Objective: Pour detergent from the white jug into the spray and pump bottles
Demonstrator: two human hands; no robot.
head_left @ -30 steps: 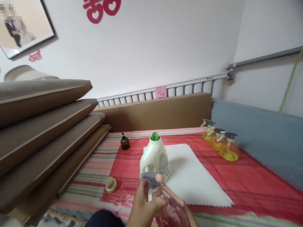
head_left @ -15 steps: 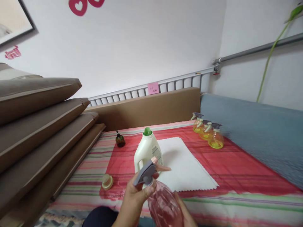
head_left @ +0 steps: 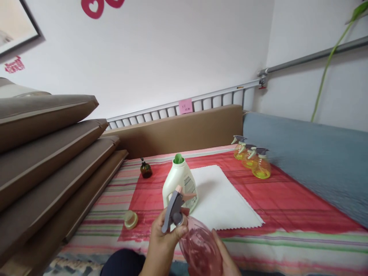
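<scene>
A pink see-through spray bottle [head_left: 198, 245] with a grey and peach trigger head is tilted between my two hands. My left hand [head_left: 165, 234] is closed around its neck, just under the trigger head. Along the bottle's right side my right hand [head_left: 225, 257] is wrapped, partly hidden by it. Right behind stands a white detergent jug [head_left: 179, 178], uncapped, with a green spout in its mouth. The jug's pale cap [head_left: 131, 219] lies to the left on the cloth. White scalloped sheets [head_left: 221, 199] lie beside the jug on the right.
Several yellow spray bottles [head_left: 261, 165] stand at the back right. A small brown pump bottle [head_left: 146, 168] is at the back left. Brown cushions [head_left: 57, 165] are stacked on the left, and a blue-grey padded side [head_left: 310, 161] bounds the right.
The trigger head has turned in my left hand, so its nozzle end sits further left and higher. Both hands keep their hold on the bottle.
</scene>
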